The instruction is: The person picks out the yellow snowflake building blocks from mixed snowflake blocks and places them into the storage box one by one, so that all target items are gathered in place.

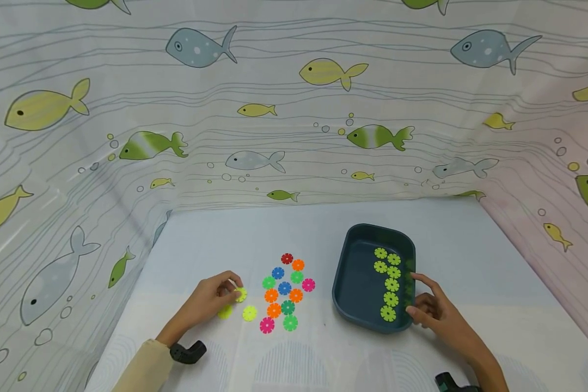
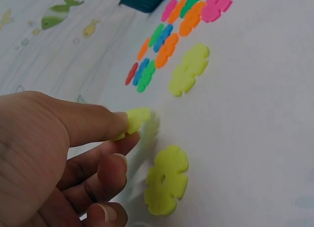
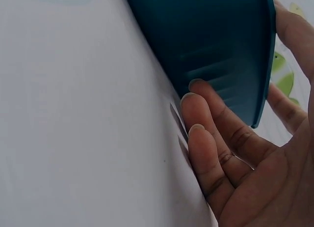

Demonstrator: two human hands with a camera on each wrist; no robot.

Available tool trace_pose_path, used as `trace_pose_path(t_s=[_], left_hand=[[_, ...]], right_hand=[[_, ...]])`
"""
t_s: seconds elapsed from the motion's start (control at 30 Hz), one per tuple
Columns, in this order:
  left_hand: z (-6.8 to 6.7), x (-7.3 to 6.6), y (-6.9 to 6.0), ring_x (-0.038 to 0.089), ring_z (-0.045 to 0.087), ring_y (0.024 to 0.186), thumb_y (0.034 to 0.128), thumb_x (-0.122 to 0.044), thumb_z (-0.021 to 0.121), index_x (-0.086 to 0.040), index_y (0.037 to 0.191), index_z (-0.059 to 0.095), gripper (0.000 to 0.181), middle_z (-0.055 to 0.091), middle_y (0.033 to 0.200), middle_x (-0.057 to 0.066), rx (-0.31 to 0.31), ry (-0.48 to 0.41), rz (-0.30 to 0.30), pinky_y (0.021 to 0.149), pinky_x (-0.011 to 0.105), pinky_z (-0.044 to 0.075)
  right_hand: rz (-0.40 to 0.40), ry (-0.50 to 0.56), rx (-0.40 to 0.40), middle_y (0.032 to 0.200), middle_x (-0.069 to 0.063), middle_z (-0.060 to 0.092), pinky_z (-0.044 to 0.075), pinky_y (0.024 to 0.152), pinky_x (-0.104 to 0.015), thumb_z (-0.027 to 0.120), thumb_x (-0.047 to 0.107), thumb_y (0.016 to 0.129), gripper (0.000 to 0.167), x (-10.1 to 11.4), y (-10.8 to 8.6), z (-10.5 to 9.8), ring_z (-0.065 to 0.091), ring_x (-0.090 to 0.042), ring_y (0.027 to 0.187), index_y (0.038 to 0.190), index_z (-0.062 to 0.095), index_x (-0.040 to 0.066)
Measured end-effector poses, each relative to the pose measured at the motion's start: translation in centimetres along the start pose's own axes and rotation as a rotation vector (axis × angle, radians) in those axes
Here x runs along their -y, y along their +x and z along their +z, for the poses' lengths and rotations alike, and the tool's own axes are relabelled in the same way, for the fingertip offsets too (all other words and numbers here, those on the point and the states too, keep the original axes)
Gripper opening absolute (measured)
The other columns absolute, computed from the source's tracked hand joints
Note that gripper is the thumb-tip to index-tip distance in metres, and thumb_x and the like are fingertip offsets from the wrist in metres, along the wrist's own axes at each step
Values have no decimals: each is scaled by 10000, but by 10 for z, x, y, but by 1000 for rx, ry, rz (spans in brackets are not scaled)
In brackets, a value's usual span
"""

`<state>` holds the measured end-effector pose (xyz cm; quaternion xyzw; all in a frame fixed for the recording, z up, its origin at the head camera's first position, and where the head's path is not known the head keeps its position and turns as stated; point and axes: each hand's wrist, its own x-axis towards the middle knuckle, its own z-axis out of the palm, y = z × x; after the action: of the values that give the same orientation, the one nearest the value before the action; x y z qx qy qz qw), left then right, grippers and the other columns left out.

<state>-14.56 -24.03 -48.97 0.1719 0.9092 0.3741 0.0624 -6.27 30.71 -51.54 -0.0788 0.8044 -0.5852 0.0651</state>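
My left hand (image 1: pixel 209 298) pinches a yellow flower-shaped plastic disc (image 2: pixel 139 119) between thumb and fingertip, just above the table. Beneath that hand lies a second yellow disc (image 2: pixel 167 181), and another yellow disc (image 1: pixel 249 313) rests a little to its right. At the right, a dark blue-green tray (image 1: pixel 355 277) holds several yellow-green flower discs (image 1: pixel 392 285), laid in a rough column along its right half. My right hand (image 1: pixel 441 313) grips the tray's right side; fingers (image 3: pixel 202 148) press its outer wall from below while other digits reach the rim.
Between left hand and tray, several flower discs lie flat in a loose cluster: red (image 1: pixel 287 258), blue (image 1: pixel 285 288), orange (image 1: pixel 271 295), green (image 1: pixel 290 323) and pink (image 1: pixel 267 325). A fish-patterned curtain (image 1: pixel 294 136) stands behind and beside the white table (image 1: pixel 215 234).
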Motion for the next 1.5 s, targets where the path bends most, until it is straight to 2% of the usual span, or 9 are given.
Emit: trace_pose_path(t_s=[0.3,0.53,0.67,0.87,1.13,1.5], left_hand=[[2,-11,8,146,544,687,934,-196,779,-199,1049,738,122,666,876,-84,6,0,-48,593,251,449],[2,-19,17,162,545,688,932,-257,789,-232,1098,745,174,695,946,-71,4,-27,-41,583,248,446],[1,-25,22,174,550,689,931,-268,791,-244,1118,742,195,704,964,-74,8,-42,-22,578,253,451],[2,-33,29,177,552,692,941,-284,779,-253,1128,735,195,704,968,-87,44,-67,15,585,257,456],[5,-44,39,174,554,689,957,-269,761,-228,1139,731,189,702,964,-96,67,-75,79,590,259,455],[11,-55,47,179,555,692,948,-235,770,-216,1135,731,192,701,969,-71,85,-106,99,587,250,453]], right_hand=[[-31,2,4,1004,-198,644,518,629,-351,633,102,1031,741,4,-1,0,636,-282,732,1623,195,175],[-14,3,2,1009,-199,644,525,646,-350,635,113,1032,741,2,-1,0,646,-285,749,1624,195,188],[-1,-1,-1,1010,-192,646,527,651,-351,639,123,1032,745,1,-1,0,648,-287,756,1625,195,194],[5,-9,-7,1003,-176,653,530,653,-348,647,137,1029,746,1,0,0,655,-281,758,1624,202,204],[-12,-26,-8,998,-171,656,526,647,-346,640,132,1033,735,1,0,0,653,-290,754,1622,206,208],[-5,-17,-5,999,-178,654,522,644,-347,642,133,1032,738,3,0,2,649,-281,747,1621,205,212]])
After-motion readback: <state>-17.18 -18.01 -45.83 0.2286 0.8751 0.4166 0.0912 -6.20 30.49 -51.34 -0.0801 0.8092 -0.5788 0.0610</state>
